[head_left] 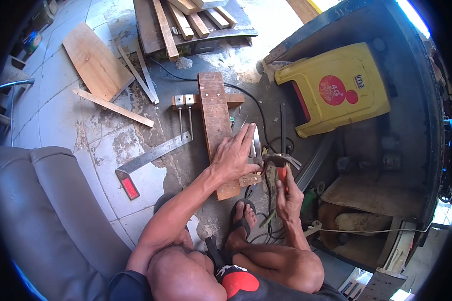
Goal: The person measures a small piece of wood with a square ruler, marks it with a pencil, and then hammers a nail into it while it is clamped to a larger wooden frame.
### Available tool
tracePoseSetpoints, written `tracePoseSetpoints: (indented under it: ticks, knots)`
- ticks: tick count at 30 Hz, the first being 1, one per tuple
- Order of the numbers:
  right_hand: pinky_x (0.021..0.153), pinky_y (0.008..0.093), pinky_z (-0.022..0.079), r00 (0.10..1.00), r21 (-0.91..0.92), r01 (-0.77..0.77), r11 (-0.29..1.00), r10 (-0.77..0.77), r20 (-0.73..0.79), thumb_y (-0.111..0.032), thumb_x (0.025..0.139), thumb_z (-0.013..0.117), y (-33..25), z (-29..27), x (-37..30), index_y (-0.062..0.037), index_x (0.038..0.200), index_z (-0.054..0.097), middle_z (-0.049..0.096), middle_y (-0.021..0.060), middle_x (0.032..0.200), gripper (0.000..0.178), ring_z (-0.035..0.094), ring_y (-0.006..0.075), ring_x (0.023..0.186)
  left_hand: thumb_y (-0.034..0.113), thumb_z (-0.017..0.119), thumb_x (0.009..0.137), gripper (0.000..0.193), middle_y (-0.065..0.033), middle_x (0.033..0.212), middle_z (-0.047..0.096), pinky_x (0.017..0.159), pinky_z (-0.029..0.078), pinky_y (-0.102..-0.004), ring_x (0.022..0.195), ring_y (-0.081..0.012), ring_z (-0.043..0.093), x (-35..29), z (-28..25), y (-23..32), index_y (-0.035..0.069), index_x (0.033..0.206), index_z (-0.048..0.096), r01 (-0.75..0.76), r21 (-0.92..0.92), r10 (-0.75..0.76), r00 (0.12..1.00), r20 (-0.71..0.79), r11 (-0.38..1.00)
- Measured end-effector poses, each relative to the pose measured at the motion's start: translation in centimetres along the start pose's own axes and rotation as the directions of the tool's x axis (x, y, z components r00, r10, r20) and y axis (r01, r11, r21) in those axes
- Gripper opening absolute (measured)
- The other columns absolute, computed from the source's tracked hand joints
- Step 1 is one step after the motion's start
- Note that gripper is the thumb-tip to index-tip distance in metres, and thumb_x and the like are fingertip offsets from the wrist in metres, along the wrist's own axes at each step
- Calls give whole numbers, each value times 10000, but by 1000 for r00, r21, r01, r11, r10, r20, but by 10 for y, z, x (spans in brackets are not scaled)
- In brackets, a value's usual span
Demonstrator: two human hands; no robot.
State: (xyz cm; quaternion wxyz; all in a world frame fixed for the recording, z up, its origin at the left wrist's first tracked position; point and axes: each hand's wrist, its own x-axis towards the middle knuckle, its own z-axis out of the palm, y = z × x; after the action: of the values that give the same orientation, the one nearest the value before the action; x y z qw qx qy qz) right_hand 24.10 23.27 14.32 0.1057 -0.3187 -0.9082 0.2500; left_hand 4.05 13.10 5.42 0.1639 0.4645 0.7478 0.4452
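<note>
Just beyond the right knee: right hand, fingers clamped round an orange-gripped hammer, its head just past them. Alongside: left hand, thumb spread from extended fingers, on a wooden plank. Farther: yellow plastic stool, wood strips.

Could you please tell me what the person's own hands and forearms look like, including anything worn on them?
The bare left hand and bare right hand wear no gloves. No sleeve covers the left forearm or right forearm, and no watch or bracelet shows at either wrist. No rings are discernible.
</note>
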Motion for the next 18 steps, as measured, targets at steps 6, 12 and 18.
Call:
tracePoseSetpoints:
  ticks: [6, 12, 18]
  knots:
    - [841, 356, 563, 991, -23, 101, 995, -102, -88, -54, 975, 644, 6, 8, 2, -21, 1439, 555, 709, 255, 1166, 474, 741, 286, 1001, 446, 910, 662, 1217, -286, 1533, 375, 1012, 462, -499, 1296, -413, 554, 1, 0, 0, -93, 1540, 262, -25, -13, 24, 999, -28, 1000]
    - [905, 364, 544, 1000, 15, 31, 999, -31, -7, -95, 995, 622, -4, 3, 7, -32, 1464, 528, 686, 244, 1252, 482, 717, 307, 1099, 562, 875, 666, 1242, -289, 1530, 388, 993, 465, -496, 1286, -405, 569, 2, 2, -2, -121, 1522, 289, -22, -1, 22, 999, -28, 1000]
    - [671, 385, 557, 957, -132, 254, 958, -269, -111, -35, 937, 670, -6, -1, 13, -61, 1426, 576, 696, 189, 975, 498, 715, 340, 801, 600, 852, 676, 1250, -296, 1551, 373, 993, 459, -505, 1298, -412, 560, 3, 0, 2, -113, 1530, 283, 5, 2, -5, 1000, -2, 1000]
